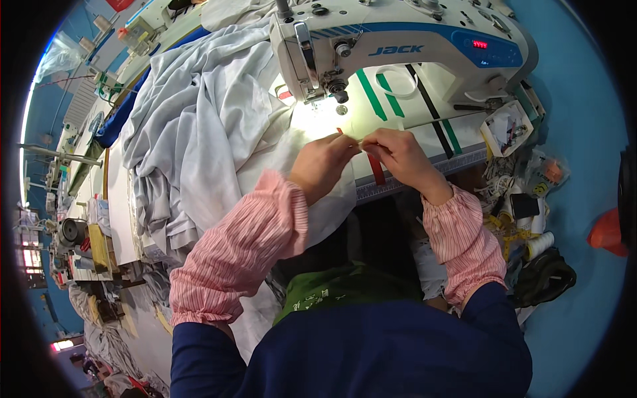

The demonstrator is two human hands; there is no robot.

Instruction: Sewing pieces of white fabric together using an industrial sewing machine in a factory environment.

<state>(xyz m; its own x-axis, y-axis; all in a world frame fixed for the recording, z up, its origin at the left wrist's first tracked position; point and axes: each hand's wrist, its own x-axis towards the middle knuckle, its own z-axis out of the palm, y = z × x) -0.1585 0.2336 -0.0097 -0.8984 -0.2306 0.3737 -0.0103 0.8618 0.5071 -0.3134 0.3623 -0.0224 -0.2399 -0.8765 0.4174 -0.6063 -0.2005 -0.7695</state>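
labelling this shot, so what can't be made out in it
Head view, whatever the left hand and right hand pinch: too small, mostly covered by both.
Head view, flat red strip: upper part behind the right hand.
Head view, white-and-blue sewing machine: top cut off by the upper edge.

Cloth [192, 126] lies left of the sewing machine [405, 50], strips [371, 96] before it, a box [519, 140] near its right end.
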